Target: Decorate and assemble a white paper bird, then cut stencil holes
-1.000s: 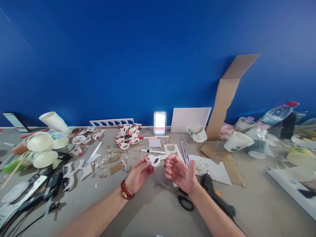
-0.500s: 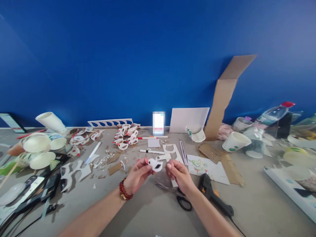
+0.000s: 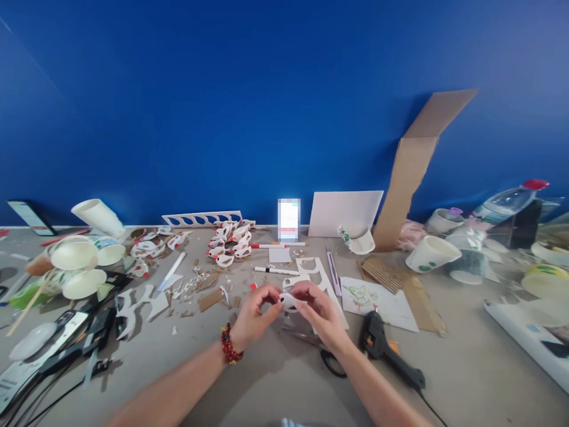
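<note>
Both my hands meet above the grey table point(image 3: 267, 385), a little in front of me. My left hand point(image 3: 254, 317), with a red bead bracelet at the wrist, pinches the left end of a small white paper bird cut-out point(image 3: 288, 300). My right hand point(image 3: 323, 315) has its fingers curled round the cut-out's right side. Just behind my hands lies a white cut-out stencil sheet point(image 3: 316, 274). Black-handled scissors point(image 3: 329, 357) lie under my right wrist.
A black glue gun point(image 3: 387, 353) lies right of my hands beside a drawing sheet point(image 3: 377, 296). Finished paper birds point(image 3: 231, 243) cluster at the back, with markers point(image 3: 274, 271) nearby. Paper cups point(image 3: 73, 270) and cables crowd the left; cups, a bottle point(image 3: 507, 201) and cardboard point(image 3: 411, 166) stand right.
My hands have come closer together and my right hand has closed onto the paper bird, which my left hand alone held before.
</note>
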